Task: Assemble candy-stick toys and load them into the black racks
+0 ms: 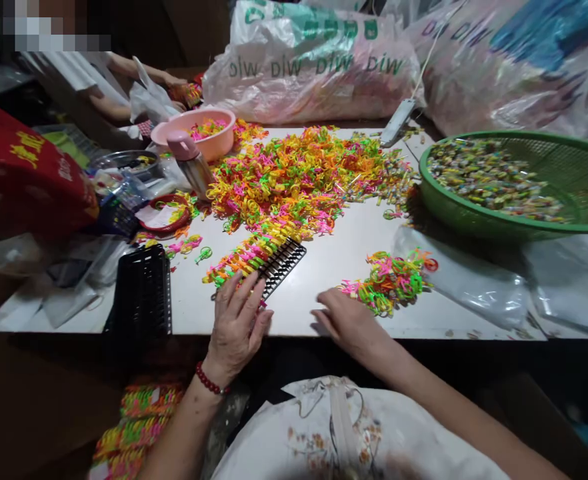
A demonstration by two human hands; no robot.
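My left hand (237, 327) rests with fingers spread on the lower end of a black comb-like rack (284, 263). Small plastic pieces (247, 257) in pink, orange, yellow and green line the rack's far-left side in a row. My right hand (351, 323) is over the white tabletop, slightly blurred, thumb and forefinger apart with nothing visible between them. Just beyond its knuckles lies a small heap of the same coloured pieces (394, 280); whether the hand touches it I cannot tell.
A large mound of coloured pieces (299, 173) spreads behind the rack. Around it are a pink basin (224, 137), a flask (194, 170), a green sieve basket (467, 223) and a power strip (398, 122). Black racks (141, 287) are stacked left. Another person's hand (177, 83) is at back left.
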